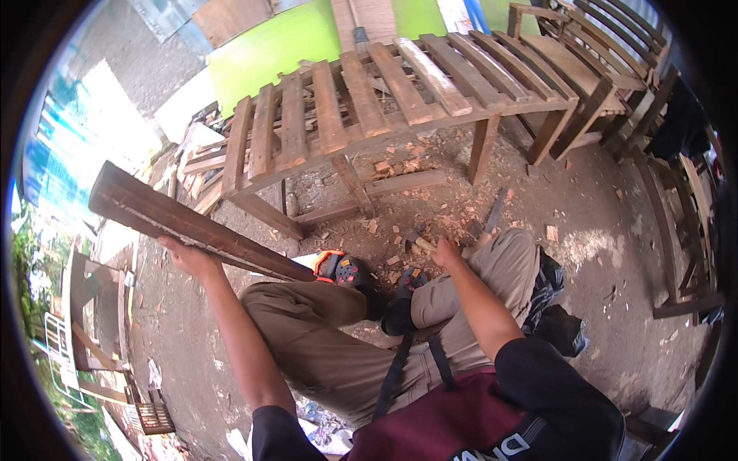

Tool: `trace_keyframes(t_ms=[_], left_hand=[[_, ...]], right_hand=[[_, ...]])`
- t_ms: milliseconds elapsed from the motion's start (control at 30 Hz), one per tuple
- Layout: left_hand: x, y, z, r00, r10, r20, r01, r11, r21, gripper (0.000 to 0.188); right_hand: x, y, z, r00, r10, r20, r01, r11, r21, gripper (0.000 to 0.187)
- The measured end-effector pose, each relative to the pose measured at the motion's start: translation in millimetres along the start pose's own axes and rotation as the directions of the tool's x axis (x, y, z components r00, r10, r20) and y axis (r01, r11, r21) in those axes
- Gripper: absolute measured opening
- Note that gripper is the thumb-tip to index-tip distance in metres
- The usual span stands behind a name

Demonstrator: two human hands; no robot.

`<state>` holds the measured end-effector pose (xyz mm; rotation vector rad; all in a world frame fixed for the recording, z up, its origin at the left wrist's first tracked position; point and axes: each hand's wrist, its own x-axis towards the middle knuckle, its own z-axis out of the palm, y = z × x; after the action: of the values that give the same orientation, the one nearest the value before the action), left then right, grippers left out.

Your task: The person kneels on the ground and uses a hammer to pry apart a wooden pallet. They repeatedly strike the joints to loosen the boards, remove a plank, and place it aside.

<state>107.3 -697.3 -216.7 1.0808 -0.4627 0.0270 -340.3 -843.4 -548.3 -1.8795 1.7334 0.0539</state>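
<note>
My left hand (191,258) is closed round the lower side of a thick brown wooden beam (196,227). The beam slants from upper left down toward my feet, and a pale rough line runs along its length. My right hand (446,253) grips the light wooden handle of a hammer (423,243), low beside my right shin. The hammer's dark head is close to the ground. By my left shoe lies a tool with an orange and black handle (329,264), partly hidden behind the beam and my leg. A long grey metal blade (496,210) rests beyond my right knee.
A slatted wooden bench frame (369,115) stands across the far side. Wooden chairs (607,54) are at the far right, with more wooden furniture (676,238) along the right. Wood chips (415,166) litter the dirt floor. A black plastic bag (555,311) sits by my right leg.
</note>
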Motion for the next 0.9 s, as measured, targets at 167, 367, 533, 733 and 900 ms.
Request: trace_keyframes(t_ms=[167, 367, 533, 733, 900], left_hand=[[-40, 48, 70, 0.997, 0.064, 0.034, -0.058, 0.984, -0.168, 0.084], [-76, 100, 115, 0.992, 0.126, 0.009, -0.121, 0.973, -0.194, 0.087], [-107, 82, 142, 0.999, 0.033, 0.004, -0.031, 0.976, -0.214, 0.087], [-138, 39, 138, 0.983, -0.183, 0.006, 0.181, 0.966, -0.185, 0.087], [-134, 27, 131, 0.972, -0.233, -0.002, 0.232, 0.968, -0.094, 0.089]], right_hand=[[14, 4, -61, 0.944, -0.115, -0.31, 0.208, 0.935, 0.286, 0.032], [0, 41, -155, 0.917, 0.089, -0.39, 0.254, 0.622, 0.741, 0.015], [76, 115, -98, 0.863, 0.451, -0.229, -0.042, 0.515, 0.856, 0.033], [77, 122, 37, 0.657, 0.751, -0.064, -0.66, 0.614, 0.433, 0.077], [83, 123, 27, 0.656, 0.754, -0.018, -0.639, 0.568, 0.518, 0.071]])
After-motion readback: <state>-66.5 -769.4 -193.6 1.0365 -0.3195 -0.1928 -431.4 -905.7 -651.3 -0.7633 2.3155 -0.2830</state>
